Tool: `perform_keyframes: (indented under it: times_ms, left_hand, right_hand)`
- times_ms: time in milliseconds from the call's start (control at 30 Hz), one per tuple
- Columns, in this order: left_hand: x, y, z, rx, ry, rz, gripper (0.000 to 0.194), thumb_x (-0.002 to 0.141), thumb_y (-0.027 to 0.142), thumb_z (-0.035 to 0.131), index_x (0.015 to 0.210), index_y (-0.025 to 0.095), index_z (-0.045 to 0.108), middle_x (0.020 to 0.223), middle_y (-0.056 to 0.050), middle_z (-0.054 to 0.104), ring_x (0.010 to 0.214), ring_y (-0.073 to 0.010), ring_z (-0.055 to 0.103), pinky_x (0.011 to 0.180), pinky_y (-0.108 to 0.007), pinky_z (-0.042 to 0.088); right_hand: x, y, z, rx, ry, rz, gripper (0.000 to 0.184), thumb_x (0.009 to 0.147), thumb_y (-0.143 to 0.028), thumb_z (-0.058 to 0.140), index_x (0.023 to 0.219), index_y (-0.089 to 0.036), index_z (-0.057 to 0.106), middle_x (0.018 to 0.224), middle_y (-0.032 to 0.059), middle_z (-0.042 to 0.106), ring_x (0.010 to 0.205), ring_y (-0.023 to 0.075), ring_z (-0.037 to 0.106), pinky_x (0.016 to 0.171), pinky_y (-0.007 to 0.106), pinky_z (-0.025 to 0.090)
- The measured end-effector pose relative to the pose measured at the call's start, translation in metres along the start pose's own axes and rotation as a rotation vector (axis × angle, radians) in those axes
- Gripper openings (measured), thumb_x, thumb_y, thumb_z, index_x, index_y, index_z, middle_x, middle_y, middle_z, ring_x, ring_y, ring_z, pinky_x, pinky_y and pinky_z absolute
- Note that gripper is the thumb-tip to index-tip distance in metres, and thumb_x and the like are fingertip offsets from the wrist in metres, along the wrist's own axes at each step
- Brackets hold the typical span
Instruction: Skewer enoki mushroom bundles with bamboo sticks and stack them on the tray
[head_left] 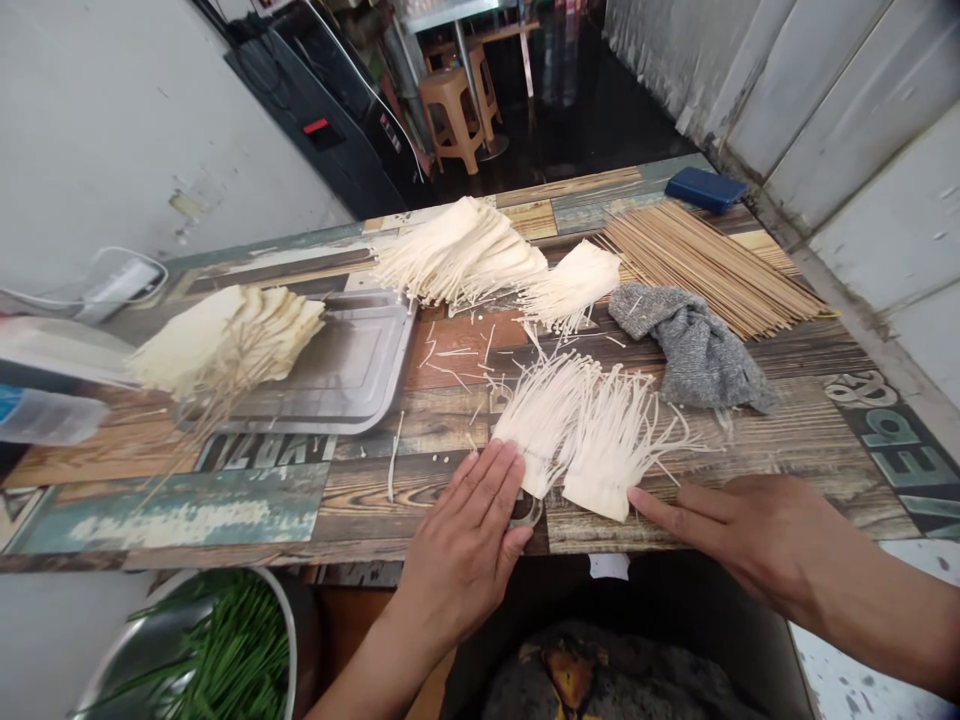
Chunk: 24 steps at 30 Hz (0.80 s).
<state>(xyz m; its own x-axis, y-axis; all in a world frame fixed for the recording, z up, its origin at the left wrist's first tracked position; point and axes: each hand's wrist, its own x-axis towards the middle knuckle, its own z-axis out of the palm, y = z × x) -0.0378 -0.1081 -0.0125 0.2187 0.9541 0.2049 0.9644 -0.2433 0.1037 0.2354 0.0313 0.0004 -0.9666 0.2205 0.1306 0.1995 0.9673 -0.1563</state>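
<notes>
My left hand (480, 520) lies flat with its fingers stretched, the tips touching the left bunch of enoki mushrooms (544, 415). Beside it, a second enoki bunch (611, 440) has its cut base toward me. The index finger of my right hand (750, 530) points at that base and touches its corner; the other fingers are partly hidden. By my left thumb a rounded, ring-like edge (529, 515) shows, mostly covered, and I cannot make out what it is. Farther back sit a small enoki bunch (574, 285) and a larger enoki pile (465, 250).
Bamboo skewers (712, 265), a grey cloth (690, 345) and a blue box (705, 188) lie at the right. A metal tray (349, 375) holds skewered pale slices (232, 335) at left. A pot (281, 590) of green chives (232, 640) stands below the table (360, 510).
</notes>
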Motion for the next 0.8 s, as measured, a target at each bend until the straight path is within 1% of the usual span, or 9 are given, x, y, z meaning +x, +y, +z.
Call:
perform_keyframes:
  times_ms: [133, 233, 367, 533, 800]
  left_hand:
    - [0.0, 0.0, -0.001, -0.004, -0.001, 0.003, 0.052, 0.095, 0.02, 0.041, 0.145, 0.009, 0.031, 0.145, -0.016, 0.045, 0.141, -0.025, 0.031, 0.111, -0.047, 0.038]
    - [0.001, 0.0, -0.001, -0.006, -0.006, 0.001, 0.053, 0.095, 0.02, 0.041, 0.145, 0.01, 0.03, 0.145, -0.016, 0.045, 0.141, -0.0249, 0.031, 0.111, -0.047, 0.038]
    - [0.001, 0.0, -0.002, 0.001, -0.008, 0.001, 0.052, 0.095, 0.02, 0.041, 0.145, 0.01, 0.03, 0.145, -0.015, 0.046, 0.141, -0.025, 0.032, 0.11, -0.047, 0.039]
    - [0.001, 0.0, -0.002, -0.005, -0.009, 0.006, 0.05, 0.095, 0.019, 0.041, 0.143, 0.009, 0.033, 0.145, -0.015, 0.045, 0.141, -0.0246, 0.031, 0.111, -0.047, 0.038]
    - [0.001, -0.001, -0.003, 0.003, -0.024, 0.009, 0.048, 0.095, 0.019, 0.041, 0.141, 0.007, 0.035, 0.144, -0.016, 0.046, 0.141, -0.025, 0.032, 0.11, -0.047, 0.039]
  right_hand:
    - [0.003, -0.001, 0.001, 0.037, -0.004, 0.011, 0.055, 0.081, -0.007, 0.041, 0.135, -0.019, 0.046, 0.089, 0.0009, 0.065, 0.062, 0.0144, 0.054, 0.056, 0.028, 0.032]
    - [0.004, -0.002, 0.001, 0.047, -0.003, 0.02, 0.055, 0.081, -0.006, 0.042, 0.134, -0.019, 0.046, 0.086, -0.0002, 0.065, 0.06, 0.0139, 0.053, 0.056, 0.029, 0.032]
    - [0.006, -0.005, 0.0, -0.001, -0.018, 0.021, 0.055, 0.08, -0.006, 0.042, 0.134, -0.018, 0.044, 0.081, -0.0001, 0.063, 0.06, 0.0158, 0.053, 0.056, 0.03, 0.031]
    - [0.01, -0.011, -0.003, -0.049, -0.058, 0.04, 0.056, 0.078, -0.007, 0.044, 0.133, -0.017, 0.045, 0.08, 0.0013, 0.063, 0.06, 0.0181, 0.053, 0.058, 0.033, 0.031]
    - [0.015, -0.012, -0.001, -0.103, -0.028, 0.029, 0.061, 0.072, -0.009, 0.048, 0.132, -0.017, 0.044, 0.076, -0.0011, 0.061, 0.054, 0.017, 0.049, 0.054, 0.034, 0.026]
